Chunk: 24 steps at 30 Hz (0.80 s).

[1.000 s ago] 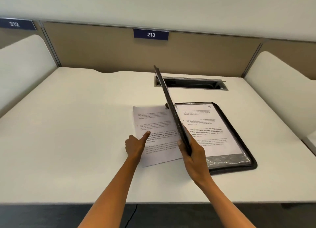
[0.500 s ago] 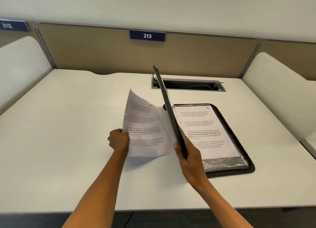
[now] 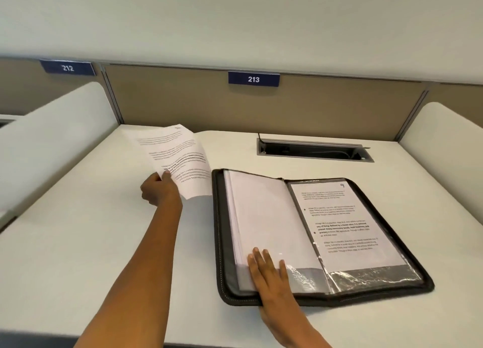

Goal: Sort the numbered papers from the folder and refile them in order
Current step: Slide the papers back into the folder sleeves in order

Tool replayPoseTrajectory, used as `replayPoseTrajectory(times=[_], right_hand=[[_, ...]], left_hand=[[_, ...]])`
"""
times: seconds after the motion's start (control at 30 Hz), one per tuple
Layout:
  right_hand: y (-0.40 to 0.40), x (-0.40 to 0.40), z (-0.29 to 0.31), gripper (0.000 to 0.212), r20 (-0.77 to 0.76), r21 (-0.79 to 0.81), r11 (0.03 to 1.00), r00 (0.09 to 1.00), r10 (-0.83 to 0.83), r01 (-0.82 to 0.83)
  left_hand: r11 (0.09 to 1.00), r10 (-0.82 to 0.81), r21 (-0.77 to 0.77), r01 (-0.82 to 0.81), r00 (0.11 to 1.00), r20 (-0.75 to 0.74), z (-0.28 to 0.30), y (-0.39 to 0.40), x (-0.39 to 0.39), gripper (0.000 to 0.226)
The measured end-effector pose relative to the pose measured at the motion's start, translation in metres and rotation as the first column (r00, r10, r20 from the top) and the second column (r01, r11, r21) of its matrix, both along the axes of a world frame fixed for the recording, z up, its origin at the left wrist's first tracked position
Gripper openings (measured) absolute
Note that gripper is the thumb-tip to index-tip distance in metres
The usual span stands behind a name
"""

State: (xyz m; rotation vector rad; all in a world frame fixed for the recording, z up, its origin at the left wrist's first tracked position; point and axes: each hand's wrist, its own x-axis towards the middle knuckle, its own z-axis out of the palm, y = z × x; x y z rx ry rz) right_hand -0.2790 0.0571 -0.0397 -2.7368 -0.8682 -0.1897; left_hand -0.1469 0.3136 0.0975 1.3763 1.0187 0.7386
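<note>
While one loose sheet (image 3: 180,159) is pinched aloft by the left hand (image 3: 159,191), the open folder (image 3: 222,243) is pressed flat by the right hand (image 3: 269,272); sorting seems barely begun.

Desk: white top (image 3: 78,243), wide and smooth.
Far panel: beige partition (image 3: 183,99) behind the desk, with grey metal posts.
Labels: blue plate "213" (image 3: 253,79) at the middle, "212" (image 3: 68,67) far left.
Side dividers: white rounded screens, left (image 3: 52,128) and right (image 3: 444,138).
Cable slot: grey opening (image 3: 313,151) far right of centre.
Wall: pale, plain (image 3: 235,21).
</note>
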Motion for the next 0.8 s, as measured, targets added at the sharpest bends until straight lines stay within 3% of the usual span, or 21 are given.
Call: replayPoseTrajectory(times=[0.13,0.4,0.5,0.7,0.8], right_hand=[[0.013,0.001,-0.017,0.116,0.024,-0.187,0.982,1.0,-0.005,0.009],[0.039,0.015,-0.021,0.068,0.049,-0.268,0.963,0.998,0.04,-0.025],[0.064,0.022,-0.013,0.08,-0.006,-0.265,0.964,1.0,0.013,-0.014],[0.122,0.02,-0.011,0.086,-0.121,-0.309,0.949,0.992,0.032,-0.068],[0.128,0.024,-0.009,0.096,-0.18,-0.251,0.954,0.976,0.119,-0.162]], left_hand=[[0.991,-0.121,-0.048,0.126,0.988,0.098,0.005,-0.014,0.002,0.016],[0.878,-0.402,-0.254,0.407,0.913,0.072,-0.04,-0.027,-0.009,0.018],[0.83,-0.483,-0.288,0.478,0.874,0.058,-0.058,-0.027,-0.022,0.014],[0.822,-0.519,-0.257,0.508,0.854,0.029,-0.06,-0.037,-0.043,0.016],[0.805,-0.559,-0.247,0.54,0.829,-0.007,-0.064,-0.042,-0.047,0.008]])
